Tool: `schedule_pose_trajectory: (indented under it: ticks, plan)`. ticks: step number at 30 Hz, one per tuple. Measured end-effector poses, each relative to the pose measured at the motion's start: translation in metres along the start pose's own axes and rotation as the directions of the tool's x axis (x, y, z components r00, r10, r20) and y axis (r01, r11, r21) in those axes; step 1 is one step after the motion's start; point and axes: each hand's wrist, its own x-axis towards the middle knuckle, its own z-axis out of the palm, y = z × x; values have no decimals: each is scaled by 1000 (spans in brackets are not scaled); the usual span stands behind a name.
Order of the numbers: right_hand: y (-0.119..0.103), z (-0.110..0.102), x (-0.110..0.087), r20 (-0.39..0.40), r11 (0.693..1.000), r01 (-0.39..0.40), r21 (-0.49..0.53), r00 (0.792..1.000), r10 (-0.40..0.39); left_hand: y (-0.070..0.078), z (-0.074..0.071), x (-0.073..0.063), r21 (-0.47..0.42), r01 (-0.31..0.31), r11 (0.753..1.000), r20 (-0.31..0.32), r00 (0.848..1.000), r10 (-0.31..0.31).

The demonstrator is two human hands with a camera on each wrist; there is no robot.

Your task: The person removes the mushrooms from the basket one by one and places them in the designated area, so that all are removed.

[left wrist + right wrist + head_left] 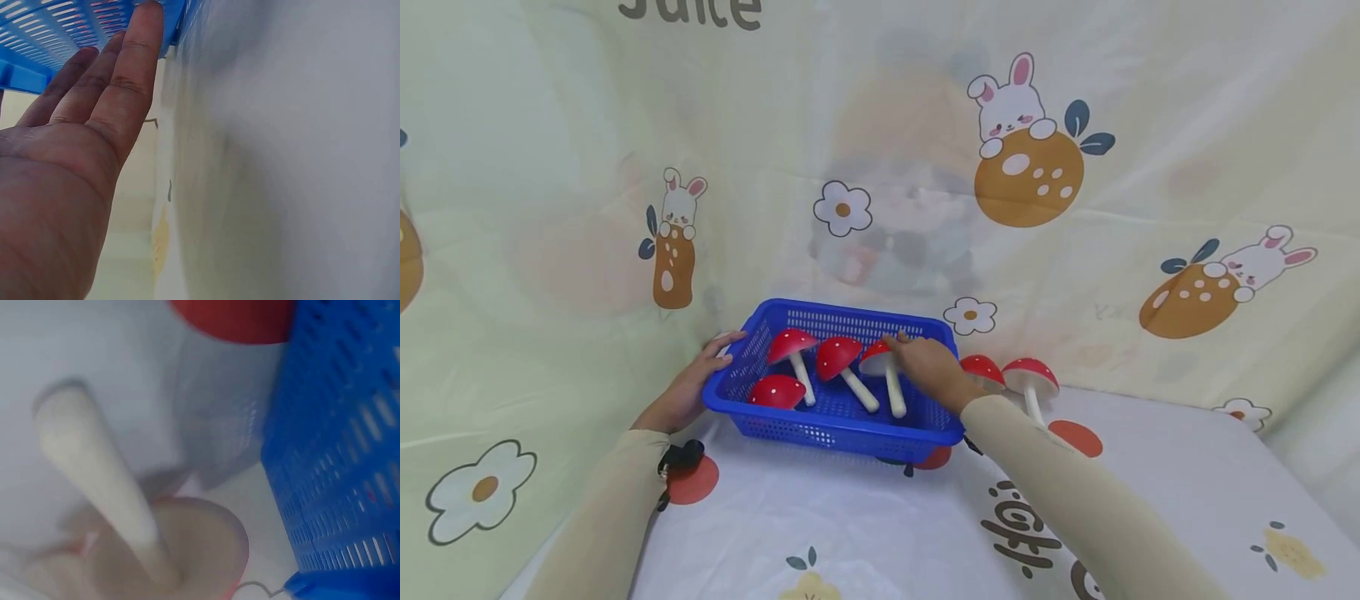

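Observation:
A blue plastic basket [850, 446] with slotted walls holds several toy mushrooms with white-dotted red caps and white stems. My left hand [688, 385] rests against its left end; in the left wrist view its straight fingers [128, 81] touch the blue wall. My right hand [932, 367] reaches over the right side and pinches the cap of the rightmost toy mushroom [893, 392] inside. Beside that lie another mushroom [838, 357], one at the back left [792, 343] and one at the front left [777, 392]. The right wrist view shows no fingers.
Two more toy mushrooms, one nearer the basket [982, 369] and one farther right [1030, 375], lie outside its right end. A printed cloth [880, 150] hangs close behind. The white printed tablecloth [752, 517] extends in front.

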Motion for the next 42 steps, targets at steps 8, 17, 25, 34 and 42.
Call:
schedule_pose_trajectory:
  ticks: [8, 17, 25, 34, 42]
  plan:
    - [18, -14, -19, -233, 922, -101, 373, 952, 199, -2, 0, 3, -3, -7, 1000, 9, 1000, 7]
    - [65, -25, -52, -528, 866, -105, 489, 754, 390, -5, 1, 1, -7, 0, 1000, 0, 1000, 0]
    - [138, -23, -107, -536, 811, -313, 494, 625, 568, -6, 1, 2, -9, 15, 1000, -5, 1000, -15]
    - [192, 4, -165, -313, 690, -611, 389, 617, 722, -4, 0, -2, 44, 17, 999, -21, 1000, -16]
    - [203, 29, -182, -163, 643, -677, 359, 633, 757, -1, 3, -2, 34, 9, 999, -21, 1000, -8]
